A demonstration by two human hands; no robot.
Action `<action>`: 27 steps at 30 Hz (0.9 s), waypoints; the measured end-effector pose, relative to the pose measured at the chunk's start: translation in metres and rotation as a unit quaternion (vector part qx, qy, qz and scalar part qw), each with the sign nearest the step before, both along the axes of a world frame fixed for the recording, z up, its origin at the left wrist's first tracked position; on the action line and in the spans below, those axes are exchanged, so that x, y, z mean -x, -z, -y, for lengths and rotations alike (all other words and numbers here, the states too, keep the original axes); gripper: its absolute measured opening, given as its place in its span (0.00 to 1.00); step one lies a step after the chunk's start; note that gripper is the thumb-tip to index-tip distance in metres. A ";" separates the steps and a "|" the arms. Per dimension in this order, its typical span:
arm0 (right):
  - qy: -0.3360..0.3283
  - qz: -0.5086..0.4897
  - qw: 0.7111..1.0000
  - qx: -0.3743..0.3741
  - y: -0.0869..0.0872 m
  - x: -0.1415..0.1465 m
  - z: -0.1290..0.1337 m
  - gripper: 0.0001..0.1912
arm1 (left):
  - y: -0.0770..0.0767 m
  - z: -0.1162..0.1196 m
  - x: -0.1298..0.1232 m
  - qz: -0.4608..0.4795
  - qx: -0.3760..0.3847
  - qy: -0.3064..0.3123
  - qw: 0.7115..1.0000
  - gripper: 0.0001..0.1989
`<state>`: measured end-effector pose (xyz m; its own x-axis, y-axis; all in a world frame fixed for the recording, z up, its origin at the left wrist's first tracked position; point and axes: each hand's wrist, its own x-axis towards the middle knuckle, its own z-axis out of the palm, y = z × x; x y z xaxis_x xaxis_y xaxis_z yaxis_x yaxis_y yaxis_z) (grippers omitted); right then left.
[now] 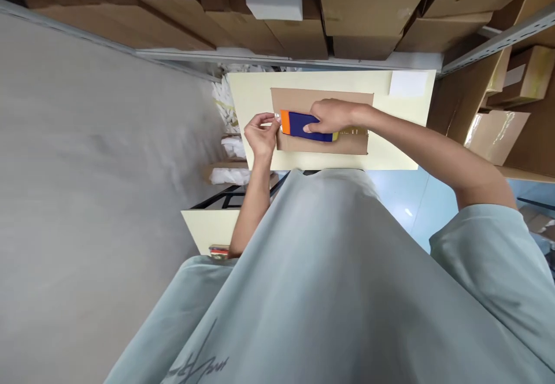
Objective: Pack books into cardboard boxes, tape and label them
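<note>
A flat, dark blue box (299,128) with an orange end and a yellow edge lies over a brown cardboard piece (323,147). My right hand (333,115) grips the box from above near its right part, thumb on the blue face and fingers over the far edge. At the orange end, my left hand (261,134) is closed in a pinch. A small, shiny whitish bit shows at its fingertips; what it is I cannot make out. Shiny tape runs along the cardboard, right of the box.
The cardboard rests on a cream tabletop (390,141), with a white paper (407,83) at its far right corner. Shelves of cardboard boxes (373,8) stand ahead, and more boxes (496,132) are on the right. A grey wall (108,199) borders the left.
</note>
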<state>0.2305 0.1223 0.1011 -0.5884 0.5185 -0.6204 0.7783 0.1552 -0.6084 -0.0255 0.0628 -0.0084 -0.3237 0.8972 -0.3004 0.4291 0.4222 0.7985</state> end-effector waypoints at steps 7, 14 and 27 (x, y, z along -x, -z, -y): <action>0.030 -0.067 0.996 0.042 0.001 -0.113 0.017 0.30 | 0.004 -0.004 -0.002 0.006 0.005 -0.025 1.000 0.11; 0.102 -0.059 0.979 0.164 -0.020 -0.277 0.061 0.37 | 0.003 -0.011 -0.007 -0.033 0.032 -0.044 0.998 0.13; 0.091 0.033 0.989 0.112 0.032 -0.260 0.070 0.33 | -0.013 -0.015 -0.027 -0.034 0.029 -0.100 0.994 0.16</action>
